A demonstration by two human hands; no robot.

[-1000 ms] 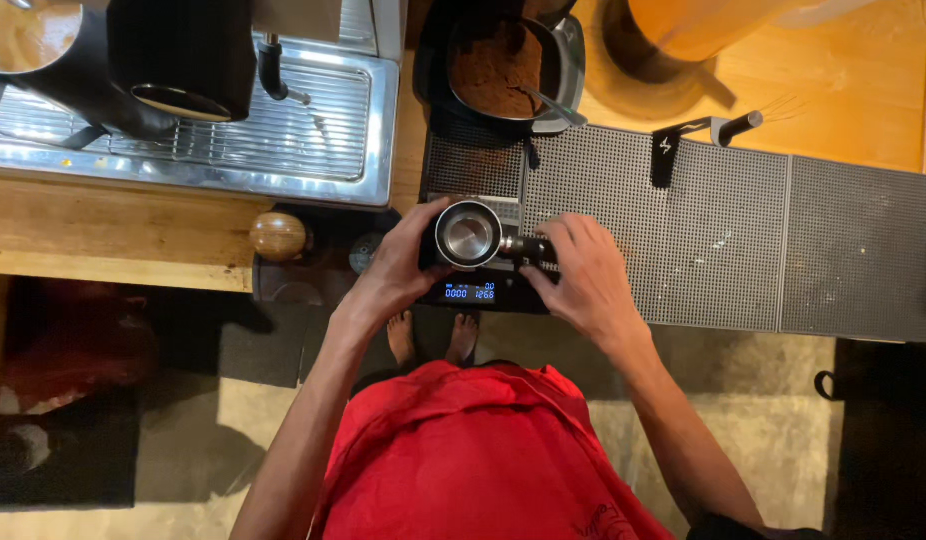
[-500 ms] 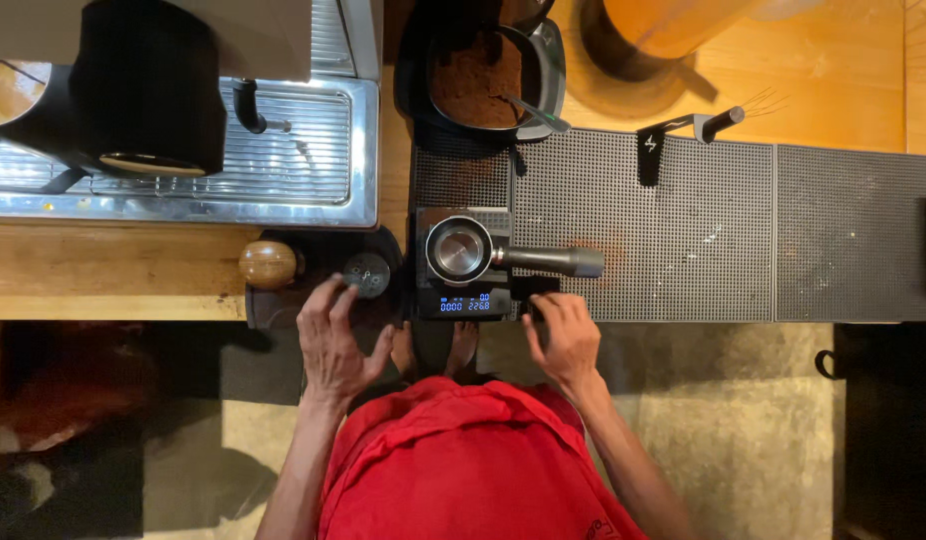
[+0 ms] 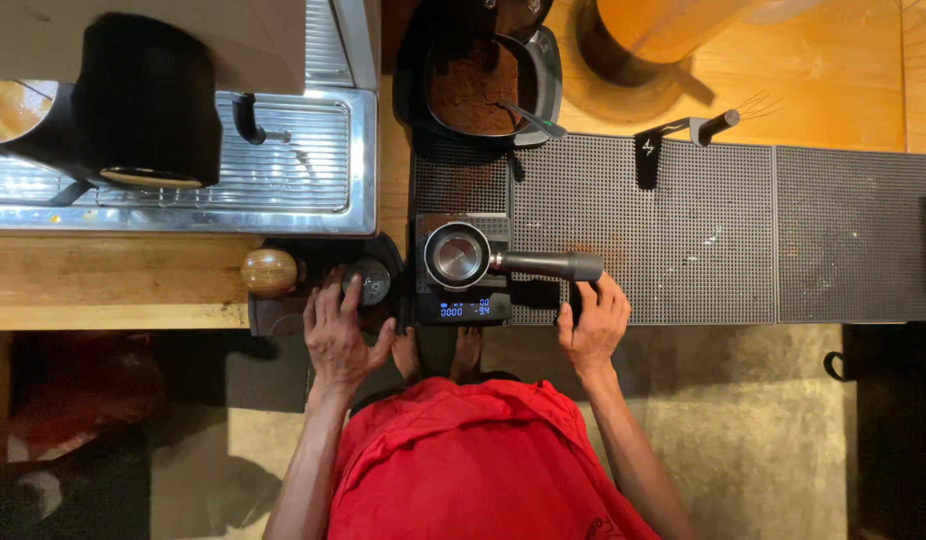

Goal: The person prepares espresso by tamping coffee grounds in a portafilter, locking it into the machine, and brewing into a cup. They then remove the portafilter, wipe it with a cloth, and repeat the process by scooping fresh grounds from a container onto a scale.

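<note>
Coffee machine [image 3: 163,110] cut off at top and left edges; orange jug [image 3: 673,30] cut off at top. Scale [image 3: 463,300] mostly hidden under filter holder [image 3: 459,255], its basket empty. Tub [image 3: 483,85] holds brown grounds. Left hand [image 3: 338,335] open, fingers on tamper [image 3: 368,282]. Right hand [image 3: 593,325] open, fingertips touching worktop [image 3: 113,285] mat edge, just below holder handle.

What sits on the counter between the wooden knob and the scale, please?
In the head view, a small round black-and-metal tool sits between the wooden knob and the scale, with the left hand touching it.
</note>
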